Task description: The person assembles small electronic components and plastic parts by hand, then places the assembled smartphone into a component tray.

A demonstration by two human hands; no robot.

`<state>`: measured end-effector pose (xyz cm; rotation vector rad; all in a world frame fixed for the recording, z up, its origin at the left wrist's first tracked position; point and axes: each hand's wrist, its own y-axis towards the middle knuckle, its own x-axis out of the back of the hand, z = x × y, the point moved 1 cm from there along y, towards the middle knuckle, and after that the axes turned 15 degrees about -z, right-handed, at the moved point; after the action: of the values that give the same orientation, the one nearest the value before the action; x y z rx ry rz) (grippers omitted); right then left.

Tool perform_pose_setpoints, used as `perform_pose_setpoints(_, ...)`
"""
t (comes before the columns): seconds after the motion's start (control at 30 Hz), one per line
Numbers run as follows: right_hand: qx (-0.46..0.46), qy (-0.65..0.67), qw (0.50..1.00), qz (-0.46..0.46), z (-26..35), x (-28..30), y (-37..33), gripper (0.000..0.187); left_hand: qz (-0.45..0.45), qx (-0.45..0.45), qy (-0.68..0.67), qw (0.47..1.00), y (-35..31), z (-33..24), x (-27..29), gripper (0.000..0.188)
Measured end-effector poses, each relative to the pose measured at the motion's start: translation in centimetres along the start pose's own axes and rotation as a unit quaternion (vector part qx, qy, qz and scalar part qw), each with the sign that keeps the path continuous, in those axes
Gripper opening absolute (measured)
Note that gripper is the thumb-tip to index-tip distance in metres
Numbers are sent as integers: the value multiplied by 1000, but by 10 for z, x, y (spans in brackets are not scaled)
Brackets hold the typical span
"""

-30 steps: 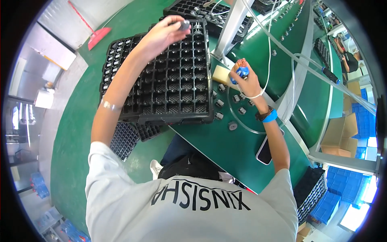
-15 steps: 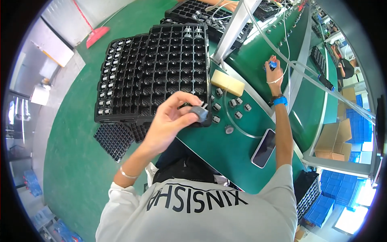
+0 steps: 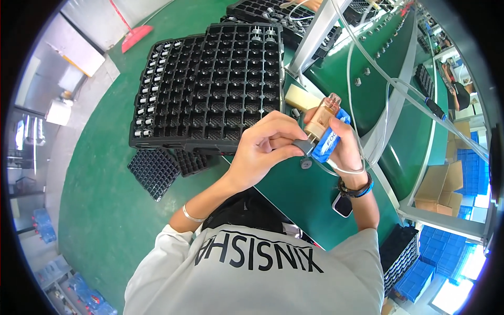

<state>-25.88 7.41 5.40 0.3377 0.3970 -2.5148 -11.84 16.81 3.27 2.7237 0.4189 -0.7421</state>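
Note:
Above the green bench, both my hands meet. My left hand (image 3: 268,147) pinches a small dark grey plug (image 3: 303,146) between thumb and fingers, its metal pins pointing at a tan, partly see-through connector (image 3: 321,119). My right hand (image 3: 344,147) is closed round that connector, which has blue wrapping (image 3: 329,143) on its side. The pins reach the connector's near end; how far in they sit I cannot tell. Left of my hands lies a large black compartment tray (image 3: 190,147) with small plugs in its far right pockets and small white-and-metal parts along its left side.
A yellow sponge block (image 3: 302,98) sits behind my hands, and a phone (image 3: 342,205) lies beneath my right wrist. White cables (image 3: 350,68) hang past a metal post (image 3: 315,39). Further right runs a green conveyor belt (image 3: 391,79) with small parts on it. Black trays (image 3: 153,173) stand below the bench edge.
My right hand has come back from over the belt toward me with the connector. My left hand has moved right with the plug, bringing the two together.

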Motion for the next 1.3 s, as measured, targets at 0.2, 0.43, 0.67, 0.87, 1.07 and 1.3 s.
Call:
perform_pose_setpoints(0.2,40,-34,999,-8,-1,-5,-14,50,-13,-59,86,994,-3,-3,-4,31)
perform_pose_setpoints(0.43,226,-267,923,-163,-20,80,58,33,21,-197,461,865,97,-23,34,21)
perform_pose_setpoints(0.67,318,-467,807,-173,-47,70,76,36,23,-340,671,658,204,18,107,19)
perform_pose_setpoints(0.87,342,-410,834,-137,-57,84,86,51,21,-272,724,634,221,32,110,15)
perform_pose_setpoints(1.07,291,-468,824,-136,-52,84,81,66,10,-250,723,644,227,28,110,13)
perform_pose_setpoints(1.3,396,-428,804,-119,-54,81,88,61,-57,-195,509,837,230,18,102,12)
